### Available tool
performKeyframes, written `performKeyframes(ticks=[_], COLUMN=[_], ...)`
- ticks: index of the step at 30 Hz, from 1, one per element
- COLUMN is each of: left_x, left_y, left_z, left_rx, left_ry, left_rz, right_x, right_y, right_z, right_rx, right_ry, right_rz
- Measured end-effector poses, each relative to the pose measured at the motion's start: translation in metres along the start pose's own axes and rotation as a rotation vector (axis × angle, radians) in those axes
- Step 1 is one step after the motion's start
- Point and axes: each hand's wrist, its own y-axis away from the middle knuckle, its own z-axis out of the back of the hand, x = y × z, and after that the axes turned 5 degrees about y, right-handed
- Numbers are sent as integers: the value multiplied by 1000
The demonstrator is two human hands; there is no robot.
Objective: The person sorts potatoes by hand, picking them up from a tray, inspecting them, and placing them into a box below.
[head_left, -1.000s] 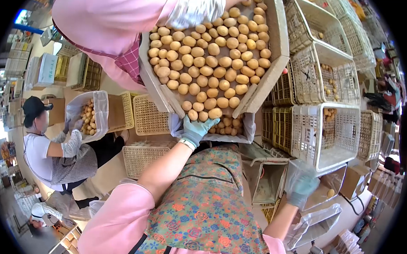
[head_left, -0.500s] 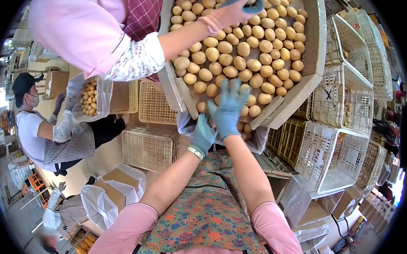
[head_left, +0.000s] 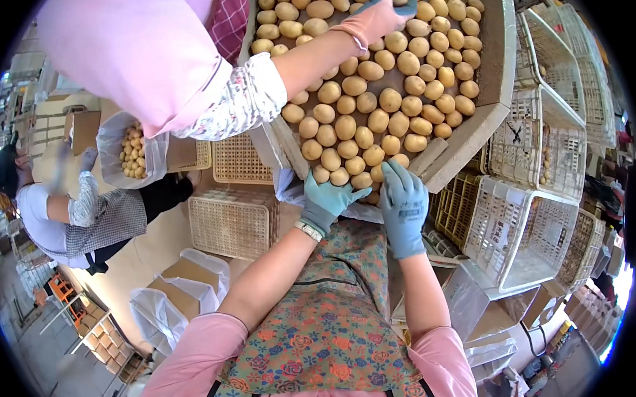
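Small tan potatoes, or fruit much like them, cover a tray with pale wooden sides that narrows towards me. At its near mouth, my gloved left hand spreads its thumb and fingers below the front row of potatoes. My gloved right hand is at the mouth's right side, fingers stretched upward and close together, beside the end of the wooden side. Neither hand visibly holds a potato. Beneath the mouth, a plastic liner shows partly between my hands.
A co-worker's gloved hand grips a potato over the tray, the arm reaching in from the left. Stacked plastic crates stand on the right. Left are yellowish crates, a lined carton and another person beside a lined box of potatoes.
My hands have drawn back from the potatoes to the tray mouth and parted, the right moving down and right. Potatoes have shifted towards the mouth. The co-worker's arm has moved right.
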Motion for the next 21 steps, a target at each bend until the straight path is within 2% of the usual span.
performKeyframes(ticks=[2, 4, 6, 7, 9, 10, 11, 12, 14, 15, 16, 18, 19, 20, 21], left_x=[-1, -6, -8, -10, -5, -5, -5, -4, -5, -6, -6, -6, -9, -9, -7], left_y=[0, 1, 2, 2, 7, 7, 6, 5, 6, 7, 8, 9, 8, 8, 8], left_z=[0, 17, 18, 17, 3, 0, -3, -11, -7, -6, -4, 12, 25, 23, 20], left_rx=[-67, 16, 189, 186, -83, -37, -53, -69, -120, -88, -58, -63, 124, 313, 240], left_ry=[160, 212, 1352, 1345, 17, -19, 81, 183, 95, 54, 13, -89, -364, -641, -184], left_rz=[72, 65, 359, 361, 46, 73, 85, 95, 101, 96, 86, 36, -27, -91, 34], right_x=[9, 7, 17, 17, 10, 6, -1, -2, 5, 13, 13, 11, 5, 7, 8], right_y=[-21, -22, -29, -32, -38, -40, -36, -35, -29, -24, -11, 10, 28, 31, 32], right_z=[-9, -63, -75, -72, -70, -66, -57, -45, -18, 2, -6, -9, -32, -35, -38], right_rx=[235, 210, 376, 410, 453, 489, 383, 389, 37, 95, 88, 156, 200, 207, 205], right_ry=[-13, 8, 295, 311, 248, 187, -59, -52, -429, -720, -1038, -1837, -2114, -2116, -2125], right_rz=[-104, -98, -115, -95, -92, -86, -101, -112, -196, -384, -544, -916, -1019, -1021, -1099])
